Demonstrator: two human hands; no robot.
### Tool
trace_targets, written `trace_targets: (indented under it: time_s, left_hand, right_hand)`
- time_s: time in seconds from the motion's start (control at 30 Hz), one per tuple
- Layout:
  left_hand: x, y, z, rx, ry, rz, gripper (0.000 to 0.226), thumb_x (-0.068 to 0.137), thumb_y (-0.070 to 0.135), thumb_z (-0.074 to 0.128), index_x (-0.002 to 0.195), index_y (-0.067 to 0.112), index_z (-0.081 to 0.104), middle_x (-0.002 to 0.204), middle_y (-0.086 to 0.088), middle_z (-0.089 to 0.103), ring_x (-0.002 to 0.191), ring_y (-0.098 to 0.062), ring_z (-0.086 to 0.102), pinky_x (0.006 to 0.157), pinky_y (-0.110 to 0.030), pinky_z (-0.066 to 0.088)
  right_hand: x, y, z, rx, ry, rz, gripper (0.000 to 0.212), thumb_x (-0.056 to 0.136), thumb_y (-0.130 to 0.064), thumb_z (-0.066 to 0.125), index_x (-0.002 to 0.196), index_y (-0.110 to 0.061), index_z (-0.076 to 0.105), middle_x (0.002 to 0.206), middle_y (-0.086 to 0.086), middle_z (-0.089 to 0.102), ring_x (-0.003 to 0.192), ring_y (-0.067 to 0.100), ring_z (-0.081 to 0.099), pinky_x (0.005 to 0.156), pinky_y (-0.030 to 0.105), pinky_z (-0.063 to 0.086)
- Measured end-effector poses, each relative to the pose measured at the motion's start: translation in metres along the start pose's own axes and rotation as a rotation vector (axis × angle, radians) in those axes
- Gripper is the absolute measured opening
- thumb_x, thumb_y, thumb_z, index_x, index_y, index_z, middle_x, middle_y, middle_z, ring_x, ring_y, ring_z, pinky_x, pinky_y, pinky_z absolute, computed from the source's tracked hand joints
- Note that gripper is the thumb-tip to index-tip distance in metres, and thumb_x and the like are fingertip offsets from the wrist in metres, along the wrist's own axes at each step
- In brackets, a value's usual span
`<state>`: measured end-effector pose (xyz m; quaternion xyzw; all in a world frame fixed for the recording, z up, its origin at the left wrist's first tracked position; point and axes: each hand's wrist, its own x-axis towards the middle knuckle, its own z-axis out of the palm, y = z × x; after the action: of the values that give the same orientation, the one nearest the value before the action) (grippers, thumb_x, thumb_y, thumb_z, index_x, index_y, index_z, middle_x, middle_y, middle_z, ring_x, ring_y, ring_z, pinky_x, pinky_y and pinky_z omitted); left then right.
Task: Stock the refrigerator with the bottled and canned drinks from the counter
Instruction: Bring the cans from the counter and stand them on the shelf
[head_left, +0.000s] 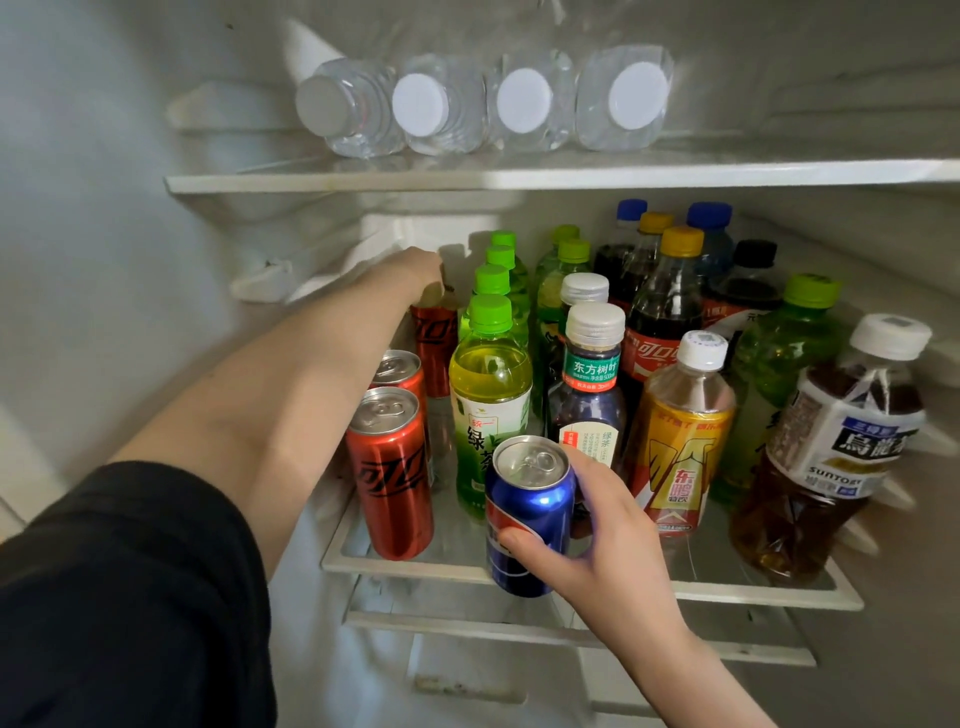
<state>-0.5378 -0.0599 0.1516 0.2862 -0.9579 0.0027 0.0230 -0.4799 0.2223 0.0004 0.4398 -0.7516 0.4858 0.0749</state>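
Crowding the lower shelf (727, 590) wall to wall with red cans (389, 467) and upright bottles (491, 395); leaving room open on the upper shelf (675, 176), right of the lying water bottles (524, 101).

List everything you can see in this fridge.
Water bottles: four, clear, white-capped, lying on upper shelf.
Red cans: three, lower shelf left.
Green-capped bottles: seven, yellow-green, lower shelf.
Silver-capped bottles: two, dark, middle.
Back bottles: five, mostly dark; yellow, blue, black caps.
Yellow-labelled bottle: one, front.
Brown tea bottle: one, front right.
Blue can: one, held at shelf front.
Left hand: grips rearmost red can.
Right hand: grips blue can.
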Motion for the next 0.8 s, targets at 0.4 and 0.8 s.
trace_targets:
  time_s: [0.4, 0.8]
  left_hand:
    - [-0.037, -0.013, -0.016, -0.453, 0.18, -0.109, 0.045, 0.091, 0.022, 0.055, 0.133, 0.009, 0.047, 0.128, -0.019, 0.054, 0.1, -0.032, 0.06, 0.083, -0.033, 0.049]
    - [-0.11, -0.011, -0.014, -0.329, -0.34, -0.14, 0.05, 0.074, 0.025, 0.079, 0.119, 0.012, 0.059, 0.117, -0.009, 0.056, 0.114, -0.029, 0.055, 0.09, -0.046, 0.053]
  right_hand:
    - [-0.002, 0.004, 0.003, 0.043, 0.035, -0.003, 0.055, 0.064, -0.06, 0.066, 0.114, -0.06, 0.04, 0.11, -0.039, 0.049, 0.108, -0.018, 0.044, 0.085, -0.003, 0.029]
    - [-0.003, 0.004, 0.006, 0.048, 0.043, 0.032, 0.061, 0.064, -0.058, 0.067, 0.117, -0.053, 0.039, 0.11, -0.033, 0.05, 0.104, -0.013, 0.045, 0.084, 0.008, 0.034]
